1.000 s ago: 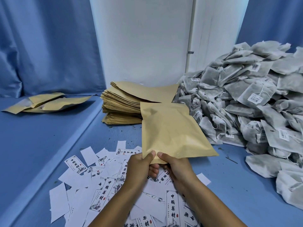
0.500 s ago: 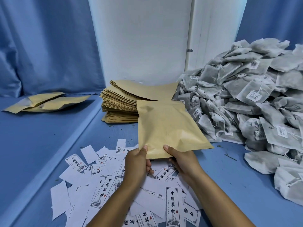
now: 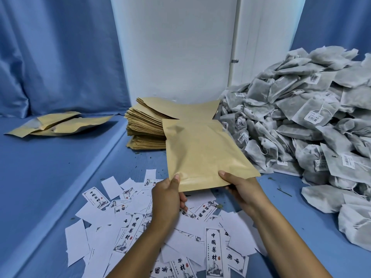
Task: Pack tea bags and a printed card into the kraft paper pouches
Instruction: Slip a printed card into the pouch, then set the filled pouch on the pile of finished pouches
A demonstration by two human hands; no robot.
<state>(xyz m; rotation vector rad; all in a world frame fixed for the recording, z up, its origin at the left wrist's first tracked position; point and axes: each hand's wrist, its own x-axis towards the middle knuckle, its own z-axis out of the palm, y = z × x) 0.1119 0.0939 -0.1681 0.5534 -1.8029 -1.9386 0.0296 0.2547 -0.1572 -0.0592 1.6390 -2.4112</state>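
Note:
A kraft paper pouch [image 3: 202, 153] is held flat in the air over the blue table, its near edge toward me. My left hand [image 3: 167, 197] pinches the near left corner, thumb on top. My right hand [image 3: 240, 187] pinches the near right part of that edge. Under my hands lie several printed cards [image 3: 130, 231], white with black characters, many face down. A big heap of grey tea bags [image 3: 305, 127] with string tags fills the right side. A stack of empty pouches [image 3: 146, 125] stands behind the held pouch.
Several filled pouches [image 3: 60, 125] lie on a raised blue ledge [image 3: 50, 167] at the left. A white wall panel [image 3: 174, 49] and blue curtains [image 3: 56, 53] close off the back. Loose tea bags [image 3: 329, 197] reach toward the near right.
My two hands have spread apart along the pouch's near edge, from touching at the middle to holding its two corners. The pouch sits a little higher and further left.

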